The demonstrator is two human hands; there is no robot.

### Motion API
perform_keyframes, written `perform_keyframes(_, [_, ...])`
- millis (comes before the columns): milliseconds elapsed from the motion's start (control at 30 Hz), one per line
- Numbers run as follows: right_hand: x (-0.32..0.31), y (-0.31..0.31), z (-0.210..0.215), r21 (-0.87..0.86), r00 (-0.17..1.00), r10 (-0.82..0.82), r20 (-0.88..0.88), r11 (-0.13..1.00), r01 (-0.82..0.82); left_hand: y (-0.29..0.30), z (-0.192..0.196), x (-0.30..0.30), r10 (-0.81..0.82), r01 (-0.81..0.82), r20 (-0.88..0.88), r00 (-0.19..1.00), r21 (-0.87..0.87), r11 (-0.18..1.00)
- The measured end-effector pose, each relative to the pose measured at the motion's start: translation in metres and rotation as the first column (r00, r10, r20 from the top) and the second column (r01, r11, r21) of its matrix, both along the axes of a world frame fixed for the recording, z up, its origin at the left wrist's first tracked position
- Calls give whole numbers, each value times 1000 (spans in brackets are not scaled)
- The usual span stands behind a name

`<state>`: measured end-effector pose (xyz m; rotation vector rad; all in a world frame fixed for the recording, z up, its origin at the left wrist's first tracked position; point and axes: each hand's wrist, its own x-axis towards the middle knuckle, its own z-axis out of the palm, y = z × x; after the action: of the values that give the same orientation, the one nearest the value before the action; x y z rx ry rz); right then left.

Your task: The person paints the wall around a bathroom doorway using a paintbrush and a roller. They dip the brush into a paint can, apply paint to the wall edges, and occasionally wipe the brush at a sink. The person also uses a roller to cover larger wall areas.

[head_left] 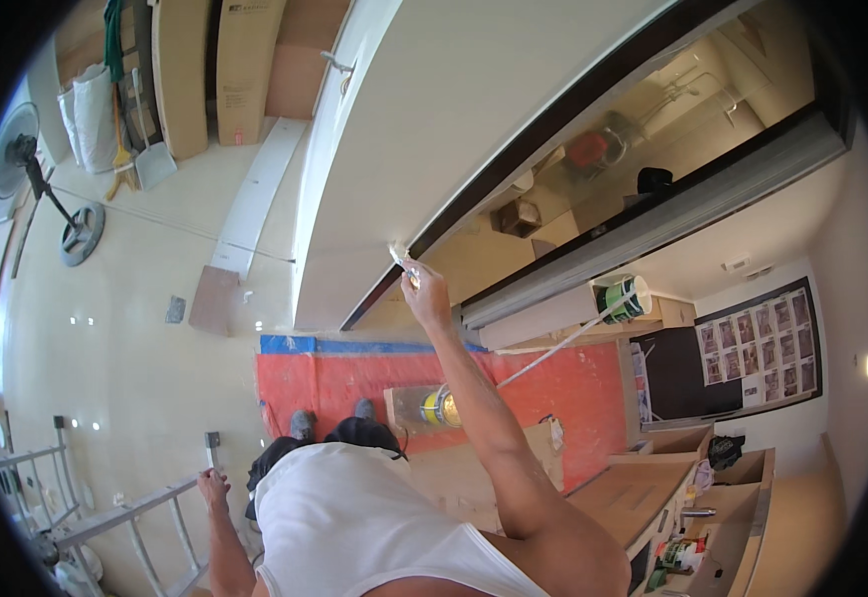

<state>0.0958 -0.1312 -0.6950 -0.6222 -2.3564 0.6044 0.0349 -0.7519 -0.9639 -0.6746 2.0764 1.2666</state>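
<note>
My right hand (428,296) is raised on an outstretched arm, fingers closed around a small tool with a whitish, ragged tip (399,253); its exact kind is unclear. That tip meets the white wall panel (434,129) beside a dark frame edge (474,194). Low on the left, my left hand (214,490) is closed on what looks like a putty knife (213,448), its flat grey end pointing away from me. An aluminium ladder (135,512) stands just left of that hand.
Red floor sheeting (583,393) with a blue border lies around my feet. A yellow-banded bucket (441,407) stands on it; a green-and-white bucket (625,298) with a long pole is farther right. A standing fan (21,149), broom (120,164) and dustpan (155,164) are far left. Open wooden cabinetry (653,488) fills the lower right.
</note>
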Motion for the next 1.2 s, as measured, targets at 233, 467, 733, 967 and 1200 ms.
perform_keyframes(233, [-13, 2, 199, 163, 978, 11, -208, 986, 24, 17, -28, -10, -74, 74, -36, 997, 8, 997])
perform_keyframes(467, [-9, -4, 438, 304, 969, -137, -204, 932, 196, 47, -55, -42, -15, 2, 39, 999, 305, 952])
perform_keyframes(733, [-11, 27, 633, 618, 934, -103, -341, 724, 305, 129, -16, -111, -161, 158, 5, 987, 178, 971])
perform_keyframes(967, [-34, 52, 754, 657, 875, -45, -483, 642, 395, 174, 16, -128, -177, 176, -12, 984, 201, 964])
perform_keyframes(1200, [-40, 81, 856, 741, 776, 19, -630, 315, 593, 215, 16, -127, -254, 244, 23, 967, 203, 948])
